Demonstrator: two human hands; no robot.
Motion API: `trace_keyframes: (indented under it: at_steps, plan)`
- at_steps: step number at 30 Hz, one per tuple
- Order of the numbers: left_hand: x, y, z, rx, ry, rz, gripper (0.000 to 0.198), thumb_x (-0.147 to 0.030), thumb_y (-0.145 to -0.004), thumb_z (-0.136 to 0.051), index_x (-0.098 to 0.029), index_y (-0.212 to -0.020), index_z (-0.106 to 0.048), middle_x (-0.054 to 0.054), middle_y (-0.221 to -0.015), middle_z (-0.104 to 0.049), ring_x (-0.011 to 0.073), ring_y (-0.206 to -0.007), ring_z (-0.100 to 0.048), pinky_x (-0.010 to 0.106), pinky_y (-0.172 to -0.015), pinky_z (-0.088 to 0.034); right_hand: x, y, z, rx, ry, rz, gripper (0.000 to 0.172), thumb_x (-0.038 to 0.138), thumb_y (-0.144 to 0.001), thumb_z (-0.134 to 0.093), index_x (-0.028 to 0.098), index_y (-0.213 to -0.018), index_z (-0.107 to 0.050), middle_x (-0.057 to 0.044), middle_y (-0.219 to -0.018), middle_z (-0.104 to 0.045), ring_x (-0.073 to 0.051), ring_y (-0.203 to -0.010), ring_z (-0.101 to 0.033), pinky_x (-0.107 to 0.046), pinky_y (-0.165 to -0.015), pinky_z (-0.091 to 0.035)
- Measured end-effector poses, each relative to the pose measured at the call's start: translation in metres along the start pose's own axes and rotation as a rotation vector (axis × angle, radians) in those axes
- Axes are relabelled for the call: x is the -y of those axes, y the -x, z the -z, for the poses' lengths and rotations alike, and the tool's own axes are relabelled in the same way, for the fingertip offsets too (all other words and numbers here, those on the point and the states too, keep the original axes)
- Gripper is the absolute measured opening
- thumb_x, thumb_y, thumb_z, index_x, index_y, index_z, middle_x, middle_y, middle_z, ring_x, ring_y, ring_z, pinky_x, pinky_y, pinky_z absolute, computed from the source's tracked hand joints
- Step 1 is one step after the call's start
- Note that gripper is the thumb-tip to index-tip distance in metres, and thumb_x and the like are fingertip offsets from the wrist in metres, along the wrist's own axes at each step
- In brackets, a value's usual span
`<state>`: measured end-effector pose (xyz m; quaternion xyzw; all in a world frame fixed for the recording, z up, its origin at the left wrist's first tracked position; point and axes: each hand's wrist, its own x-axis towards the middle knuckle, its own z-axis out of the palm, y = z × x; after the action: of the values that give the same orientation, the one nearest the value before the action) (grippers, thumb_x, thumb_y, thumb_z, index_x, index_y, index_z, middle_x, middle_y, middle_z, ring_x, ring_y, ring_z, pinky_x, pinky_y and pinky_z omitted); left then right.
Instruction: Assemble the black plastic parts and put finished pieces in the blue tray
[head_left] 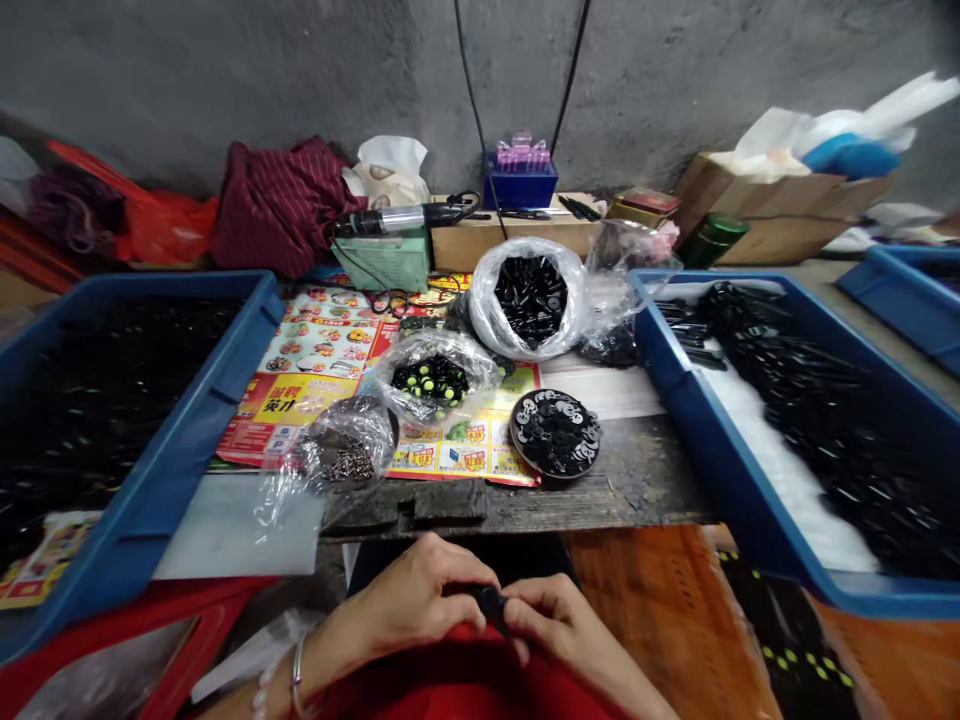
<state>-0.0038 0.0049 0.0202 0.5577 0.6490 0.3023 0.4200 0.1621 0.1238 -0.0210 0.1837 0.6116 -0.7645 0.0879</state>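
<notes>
At the table's near edge, just above my lap, my left hand point(424, 592) is closed around a small black plastic part point(491, 603) with a rounded end. The thumb and fingertips of my right hand point(559, 620) pinch that part from the other side. Fingers cover most of it, so its exact kind is hidden. Ahead of my hands stands a round dish point(556, 432) heaped with flat black discs. Left of it, a clear plastic bag point(484, 372) holds black pieces with yellow-green ends. A plastic-lined bowl point(386, 450) contains small metal screws or pins.
Blue bins point(176, 440) point(720, 455) full of black parts flank the table. A white bag point(484, 300) of black pieces stands mid-table on printed flyers point(319, 345). Behind it, a corded electric screwdriver point(397, 219) rests on a green box point(386, 260).
</notes>
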Motion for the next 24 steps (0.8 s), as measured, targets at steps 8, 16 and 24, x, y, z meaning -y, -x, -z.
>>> trace_keyframes:
  at_steps: [8, 16, 24]
  plan:
    - [-0.001, 0.007, -0.002, -0.059, -0.038, 0.007, 0.029, -0.005, -0.076, -0.066, -0.017, -0.101, -0.073, 0.004, -0.088, -0.074, 0.0176, -0.078, -0.067, 0.021, -0.072, -0.046, -0.005, -0.003, -0.004, -0.032, 0.003, -0.01, 0.058, 0.066, -0.083, -0.051, 0.011, -0.072, -0.064, 0.0, -0.051, -0.05, -0.008, -0.042, -0.035, -0.02, -0.042, -0.028]
    - [0.007, 0.055, 0.066, -0.655, -0.285, 0.09, 0.019, -0.014, -0.088, -0.056, -0.021, -0.098, -0.071, 0.002, -0.094, -0.073, 0.0166, -0.087, -0.066, 0.024, -0.081, -0.047, -0.002, -0.001, -0.003, -0.029, 0.127, -0.065, 0.059, 0.07, -0.082, -0.047, 0.013, -0.073, -0.061, -0.003, -0.058, -0.054, -0.013, -0.053, -0.043, -0.023, -0.049, -0.032]
    - [0.045, 0.06, 0.096, -0.724, -0.559, 0.256, 0.027, -0.019, -0.083, -0.061, -0.017, -0.109, -0.068, 0.009, -0.104, -0.068, 0.0259, -0.098, -0.061, 0.039, -0.09, -0.046, -0.002, -0.006, -0.014, -0.011, 0.136, -0.057, 0.061, 0.072, -0.082, -0.045, 0.015, -0.067, -0.057, -0.003, -0.058, -0.054, -0.012, -0.052, -0.042, -0.024, -0.048, -0.03]
